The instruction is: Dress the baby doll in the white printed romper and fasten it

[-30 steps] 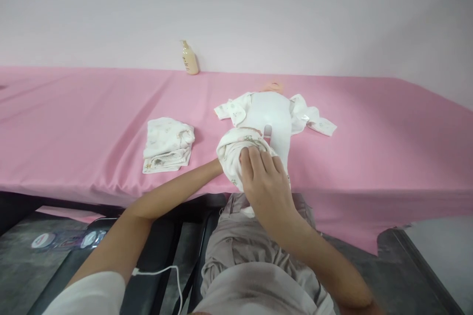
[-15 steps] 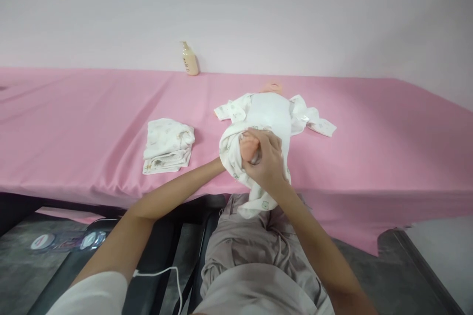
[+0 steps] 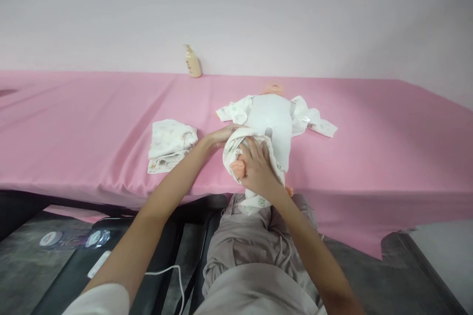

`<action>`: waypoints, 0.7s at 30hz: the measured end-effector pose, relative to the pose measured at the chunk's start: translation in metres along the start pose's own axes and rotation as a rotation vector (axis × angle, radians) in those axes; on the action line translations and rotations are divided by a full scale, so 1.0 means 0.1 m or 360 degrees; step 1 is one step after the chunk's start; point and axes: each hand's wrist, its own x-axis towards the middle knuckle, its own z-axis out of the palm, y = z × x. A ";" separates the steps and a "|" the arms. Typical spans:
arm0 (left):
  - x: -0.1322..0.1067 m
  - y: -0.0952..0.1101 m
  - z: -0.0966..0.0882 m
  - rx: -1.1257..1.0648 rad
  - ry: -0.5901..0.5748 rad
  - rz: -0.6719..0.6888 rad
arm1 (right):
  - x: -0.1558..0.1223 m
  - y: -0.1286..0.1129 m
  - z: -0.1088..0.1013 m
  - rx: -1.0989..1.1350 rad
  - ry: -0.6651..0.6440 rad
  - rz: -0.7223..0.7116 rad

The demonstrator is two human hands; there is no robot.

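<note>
A baby doll [image 3: 271, 108] lies on its back on the table with its white torso showing and its feet toward me. A white baby garment [image 3: 236, 143] with small prints is bunched in a ring around one of its legs. My left hand [image 3: 224, 135] grips the far left side of that ring, its fingertips hidden by cloth. My right hand [image 3: 258, 167] presses its fingers into the bunched opening, its thumb side beside the doll's bare foot [image 3: 238, 168]. Part of the other foot [image 3: 289, 190] shows past my right wrist. Printed sleeves [image 3: 320, 125] spread on both sides.
Left of the doll, folded printed cloth [image 3: 172, 140] lies on the pink tablecloth [image 3: 92, 123]. A pump bottle [image 3: 192, 63] stands by the wall. Below, a plastic bottle [image 3: 74, 240] and a white cable [image 3: 166, 270] are near a black chair [image 3: 59, 285].
My left hand has come out from beneath the cloth to its far left side. My right hand has shifted from holding the foot to inside the bunched opening, and the foot points lower left.
</note>
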 end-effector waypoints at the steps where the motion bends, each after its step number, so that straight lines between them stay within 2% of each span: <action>1: 0.02 0.04 0.00 0.0032 -0.0020 -0.0014 | -0.02 0.00 0.01 0.0023 -0.0093 -0.0015; 5: 0.07 0.33 0.10 0.0422 -0.0128 -0.0058 | -0.04 0.00 0.01 0.0131 -0.0392 -0.0032; 7: 0.07 0.50 0.23 0.0809 -0.0194 -0.0025 | -0.04 -0.04 0.01 0.0136 -0.0457 -0.0002; 9: 0.07 0.61 0.42 0.1275 -0.0295 0.0048 | -0.04 -0.10 0.01 0.0083 -0.0425 0.0051; 11: 0.09 0.64 0.59 0.1684 -0.0373 0.0104 | -0.07 -0.18 -0.02 -0.0003 -0.0340 0.0091; 13: 0.11 0.60 0.70 0.1933 -0.0365 0.0132 | -0.13 -0.23 -0.08 -0.0079 -0.0253 0.0079; 15: 0.13 0.54 0.74 0.2023 -0.0322 0.0166 | -0.22 -0.24 -0.18 -0.0077 -0.0117 0.0032; 17: 0.14 0.47 0.72 0.2012 -0.0338 0.0200 | -0.33 -0.16 -0.30 -0.0055 0.0159 0.0034; 19: 0.14 0.43 0.70 0.2012 -0.0400 0.0236 | -0.45 -0.02 -0.38 -0.0096 0.0476 0.0132; 21: 0.13 0.39 0.70 0.2049 -0.0441 0.0292 | -0.58 0.16 -0.42 -0.0153 0.0599 0.0244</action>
